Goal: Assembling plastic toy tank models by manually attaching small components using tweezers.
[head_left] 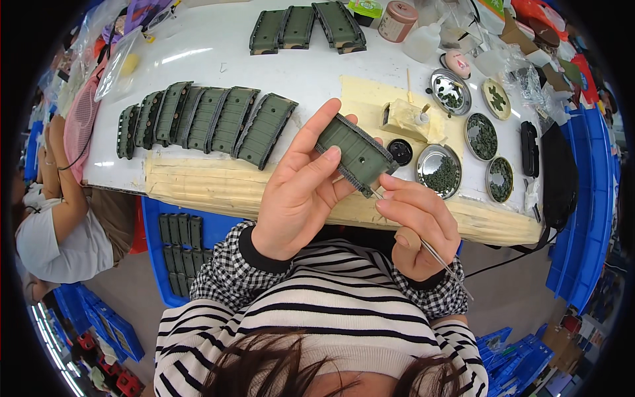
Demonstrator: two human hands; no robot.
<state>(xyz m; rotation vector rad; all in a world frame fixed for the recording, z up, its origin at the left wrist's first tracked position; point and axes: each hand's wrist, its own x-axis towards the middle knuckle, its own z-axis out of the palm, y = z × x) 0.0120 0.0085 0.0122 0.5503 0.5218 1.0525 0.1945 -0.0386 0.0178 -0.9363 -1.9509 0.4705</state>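
My left hand (284, 205) holds a curved, dark green ribbed panel (354, 149) up in front of me, tilted, with the thumb across its face and the fingers behind. A small dark hole shows near the panel's lower right end. In my right hand (423, 225) is a pair of thin metal tweezers (441, 260). Their tips meet the lower corner of the panel; what they grip there, if anything, is too small to tell. Tape or a plaster wraps my right thumb (407, 239). Just beyond the panel sits a round black cap (399, 152).
Similar green panels (264, 129) stand in a row at left, others (296, 28) at the back. Round dishes, one metal (421, 173), hold small dark green pieces at right. A taped block (405, 121) lies mid-table. A blue crate (153, 251) of panels stands below; another person (66, 225) sits left.
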